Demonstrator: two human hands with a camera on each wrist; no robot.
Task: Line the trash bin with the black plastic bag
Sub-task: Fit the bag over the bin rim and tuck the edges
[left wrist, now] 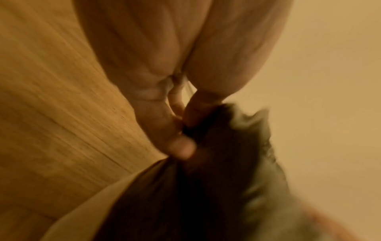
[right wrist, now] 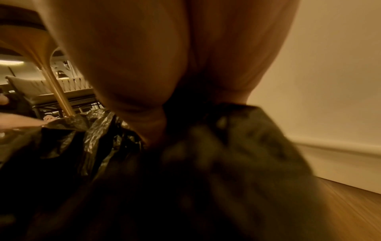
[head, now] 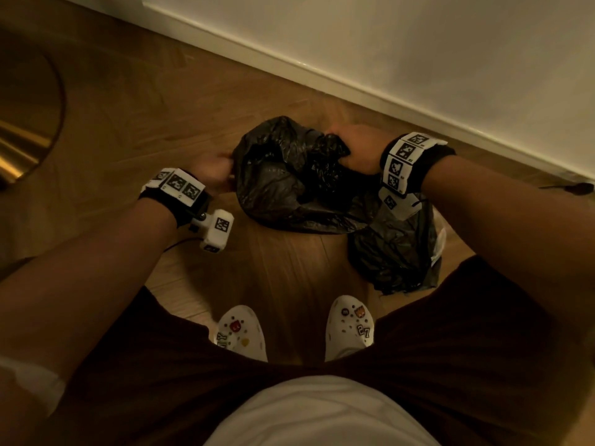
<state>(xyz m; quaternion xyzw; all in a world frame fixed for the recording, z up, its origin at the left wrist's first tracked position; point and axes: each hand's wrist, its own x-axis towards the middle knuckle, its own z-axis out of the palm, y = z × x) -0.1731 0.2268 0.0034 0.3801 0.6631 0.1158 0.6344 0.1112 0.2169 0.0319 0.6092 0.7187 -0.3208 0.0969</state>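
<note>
You are gripping the black plastic bag (head: 283, 175) with your left hand (head: 214, 170) and right hand (head: 357, 152), bunched above the floor (head: 128, 107). The trash bin seems hidden beneath, so the thin film is risking tearing or slipping if you are pulling unevenly.

Right clog (head: 349, 326): charm with number "27" (head: 363, 331); round brown charm with "m" (head: 345, 312). Left clog (head: 241, 333): letter charm at inner edge, perhaps "Y", unclear. Wrist bands (head: 404, 160): black-and-white square code markers, tiny print beside them too small to read. No other legible text.
</note>
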